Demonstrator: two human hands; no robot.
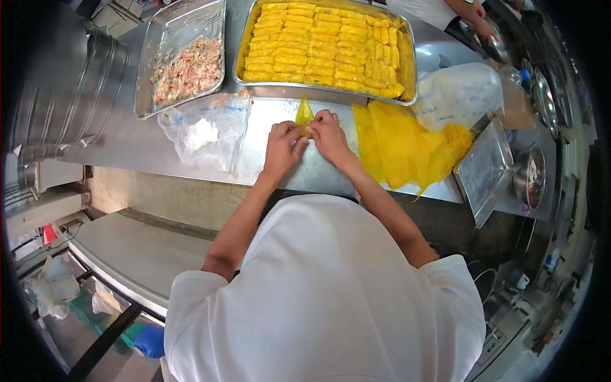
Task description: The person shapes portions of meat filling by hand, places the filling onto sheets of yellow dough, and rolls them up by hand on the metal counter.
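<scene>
A small yellow wrapper (pixel 304 111) lies on the metal worktop, its pointed end away from me. My left hand (pixel 284 148) pinches the near end of this wrapper from the left. From the right, my right hand (pixel 329 138) has its fingers closed on the same end, close to the left fingertips. What is folded inside is mostly hidden by the fingers. Beyond both hands stands a tray (pixel 415 75) packed with rows of yellow rolls (pixel 321 44). Flat yellow wrapper sheets (pixel 391 137) lie overlapping to the right of my right hand.
At the upper left, a metal tray (pixel 141 95) holds chopped filling (pixel 189 70). A plastic bag (pixel 210 137) with something white lies below it. On the right are another plastic bag (pixel 461 92), a tilted metal tray (pixel 485 169) and a bowl (pixel 529 178). Another person's hand (pixel 485 30) shows at upper right.
</scene>
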